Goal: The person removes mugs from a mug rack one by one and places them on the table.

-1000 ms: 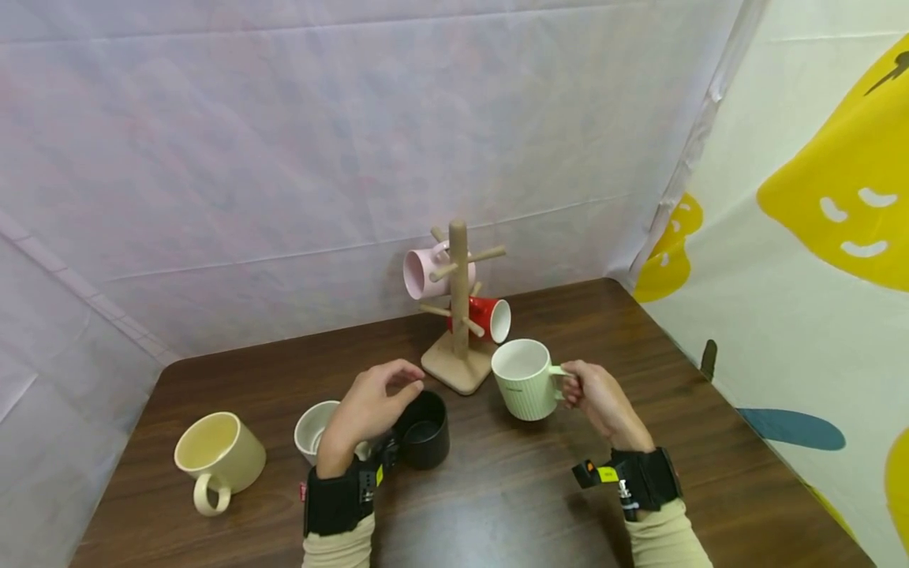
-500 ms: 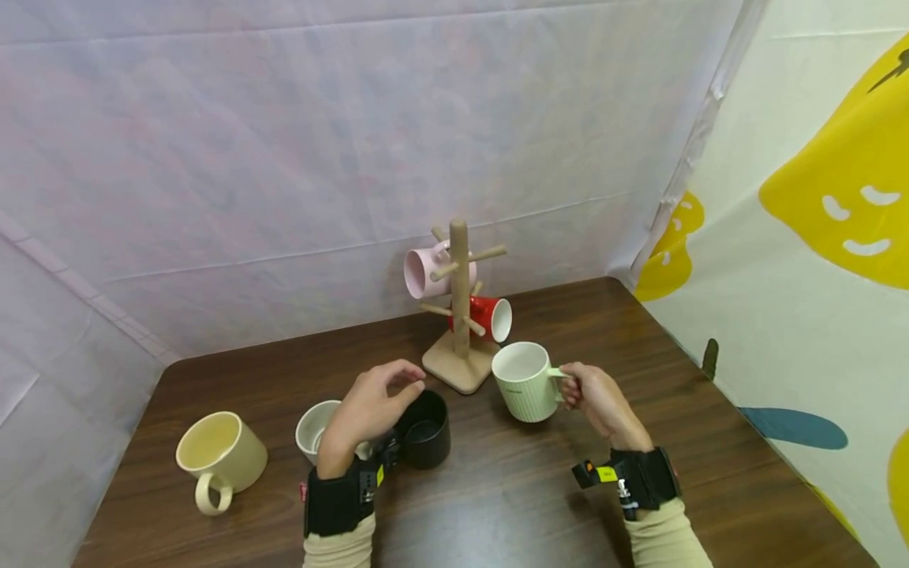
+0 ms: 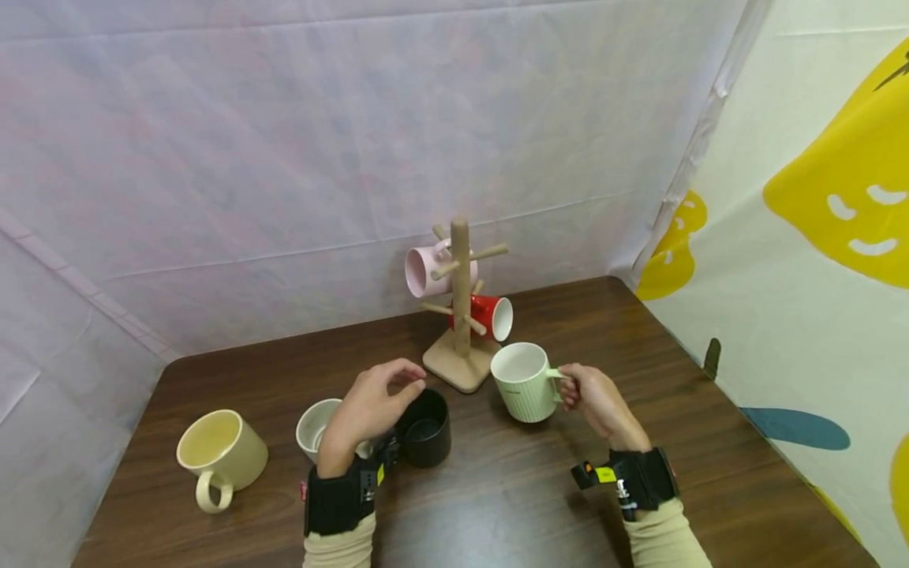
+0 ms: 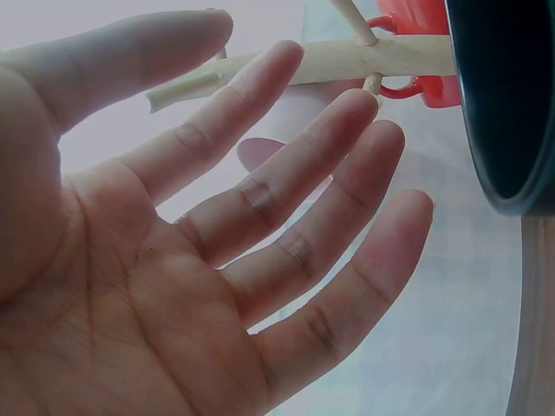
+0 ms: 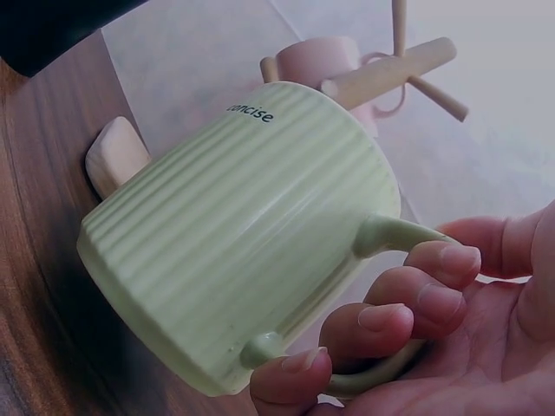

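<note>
Pale-green mug (image 3: 524,394), near and right of the wooden stand (image 3: 461,292), its handle (image 5: 388,234) gripped by the right hand (image 3: 596,401) — best held level — the left hand (image 3: 371,404), loosely spread, empty, beside the black cup (image 3: 428,443)

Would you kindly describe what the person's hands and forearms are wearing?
The left hand and right hand wear no gloves. Beige sleeves reach black wristbands bearing yellow patches; a red tab edges the left one, and a silvery fitting shows on the right one.
</note>
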`<state>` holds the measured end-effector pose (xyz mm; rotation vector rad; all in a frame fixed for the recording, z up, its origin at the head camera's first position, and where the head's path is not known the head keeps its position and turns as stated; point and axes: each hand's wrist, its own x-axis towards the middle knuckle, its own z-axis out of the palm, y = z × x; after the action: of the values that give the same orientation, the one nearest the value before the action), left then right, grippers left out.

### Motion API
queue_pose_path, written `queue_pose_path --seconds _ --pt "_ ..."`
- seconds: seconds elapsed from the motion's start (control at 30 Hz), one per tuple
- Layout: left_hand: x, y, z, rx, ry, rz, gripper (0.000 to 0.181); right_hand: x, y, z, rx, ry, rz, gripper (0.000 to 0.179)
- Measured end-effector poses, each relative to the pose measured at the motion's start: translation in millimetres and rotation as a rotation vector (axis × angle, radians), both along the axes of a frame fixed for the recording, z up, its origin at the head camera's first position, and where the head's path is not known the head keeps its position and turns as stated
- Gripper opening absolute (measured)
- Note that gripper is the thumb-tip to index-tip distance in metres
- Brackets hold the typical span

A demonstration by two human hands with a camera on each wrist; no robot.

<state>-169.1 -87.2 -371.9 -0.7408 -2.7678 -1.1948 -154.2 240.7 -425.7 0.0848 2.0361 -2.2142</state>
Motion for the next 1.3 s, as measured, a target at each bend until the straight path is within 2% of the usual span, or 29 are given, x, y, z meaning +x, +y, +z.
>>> queue_pose_path --seconds 0.33,0.77,0.9,1.3 --pt "1.0 -0.3 0.5 0.006 -0.009 0.001 0.014 -0.9 1 -4.1 0.004 0.021 0.020 0.032" --pt "0.8 -1.2 0.3 0.003 -0.018 -0.007 0.015 -1.4 0 -6.8 -0.026 -0.001 0.028 0.032" --pt "1.3 -1.3 1.1 -0.004 -0.023 -0.005 0.015 -1.9 2 -6.4 -0.037 -0.005 0.070 0.032" --pt "2.1 -2.1 3.3 -0.014 -0.030 -0.012 0.015 -1.2 11 -7.1 -0.104 -0.008 0.292 0.031"
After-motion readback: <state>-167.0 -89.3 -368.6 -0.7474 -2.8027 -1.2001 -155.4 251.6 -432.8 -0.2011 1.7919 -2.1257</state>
